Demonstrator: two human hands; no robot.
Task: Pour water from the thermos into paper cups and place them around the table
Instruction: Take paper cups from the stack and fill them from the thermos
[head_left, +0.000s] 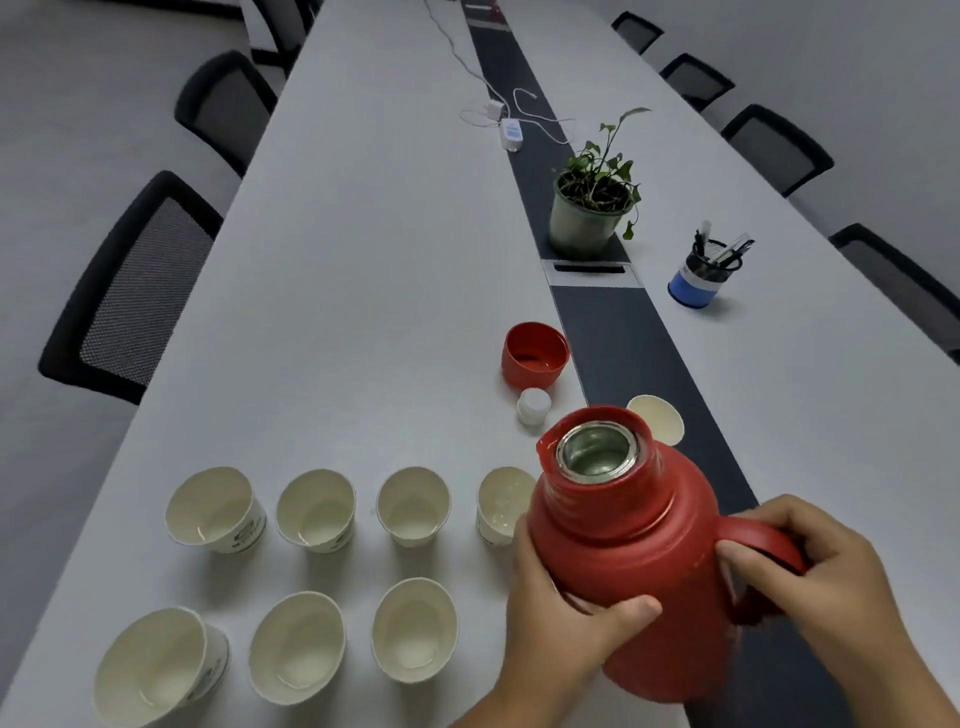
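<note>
A red thermos (634, 525) with its mouth uncovered is tilted left, its spout over a paper cup (498, 501). My right hand (815, 582) grips its handle, and my left hand (566, 608) holds its body from the left. Several white paper cups stand upright in two rows on the white table (363, 312), such as a back-row cup (413, 504) and a front-row cup (413, 629). Another paper cup (660, 415) shows behind the thermos. The red lid cup (535, 358) and the white stopper (533, 406) lie beyond the thermos.
A potted plant (589, 208) stands on the dark centre strip (623, 338). A blue pen holder (704, 275) is at the right. A white charger with cables (510, 132) lies farther off. Black office chairs (130, 291) line both long sides of the table.
</note>
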